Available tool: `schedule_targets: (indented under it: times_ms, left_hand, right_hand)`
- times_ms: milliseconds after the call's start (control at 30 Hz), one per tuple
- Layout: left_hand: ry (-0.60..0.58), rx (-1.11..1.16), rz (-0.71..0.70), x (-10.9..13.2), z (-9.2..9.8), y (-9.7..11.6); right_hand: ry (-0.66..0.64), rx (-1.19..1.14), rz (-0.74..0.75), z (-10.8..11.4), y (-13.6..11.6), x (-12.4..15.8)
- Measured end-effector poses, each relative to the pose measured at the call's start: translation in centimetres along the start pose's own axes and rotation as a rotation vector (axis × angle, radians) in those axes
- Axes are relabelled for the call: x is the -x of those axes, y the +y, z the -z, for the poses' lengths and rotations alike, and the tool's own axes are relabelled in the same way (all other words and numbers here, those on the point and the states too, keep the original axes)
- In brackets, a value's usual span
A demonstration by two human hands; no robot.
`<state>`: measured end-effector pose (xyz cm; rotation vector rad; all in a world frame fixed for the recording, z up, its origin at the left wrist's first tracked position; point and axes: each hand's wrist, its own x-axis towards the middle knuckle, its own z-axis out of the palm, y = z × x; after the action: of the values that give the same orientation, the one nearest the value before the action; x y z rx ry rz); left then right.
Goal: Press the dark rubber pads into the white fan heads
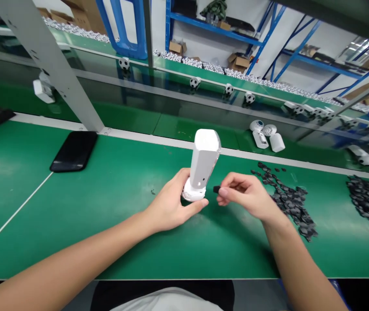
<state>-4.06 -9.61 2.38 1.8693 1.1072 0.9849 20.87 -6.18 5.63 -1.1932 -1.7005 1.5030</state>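
Observation:
My left hand (171,207) grips a white plastic device housing (204,160) low down, near its rounded white base, and holds it upright over the green mat. The housing is tall and boxy, with a small dark hole on the face toward me. My right hand (245,196) pinches a small black piece (216,189) between thumb and fingertips, just beside the base and apparently not touching it. A loose heap of small black parts (289,203) lies close to the right of that hand.
A second black heap (368,201) lies at the right. A black smartphone (73,151) rests on the green mat (83,216) at left. Two white units (266,136) stand beyond a raised rail, with ball-patterned white pieces along a shelf and blue racks behind.

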Motion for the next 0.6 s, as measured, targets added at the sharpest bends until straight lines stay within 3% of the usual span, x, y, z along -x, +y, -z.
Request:
schedule_targets:
  times_ms: [167, 467, 600]
  left_hand:
    - [0.002, -0.032, -0.007, 0.0, -0.2, -0.1]
    - [-0.053, -0.142, 0.068, 0.3, -0.9, -1.0]
    - [-0.107, -0.156, 0.044, 0.1, -0.6, -1.7]
  right_hand:
    - [-0.042, -0.138, 0.028, -3.5, 0.9, -0.3]
    - [0.045, -0.149, -0.072, -4.6, 3.0, -1.2]
    - [-0.009, -0.162, -0.121, -4.8, 4.4, -2.3]
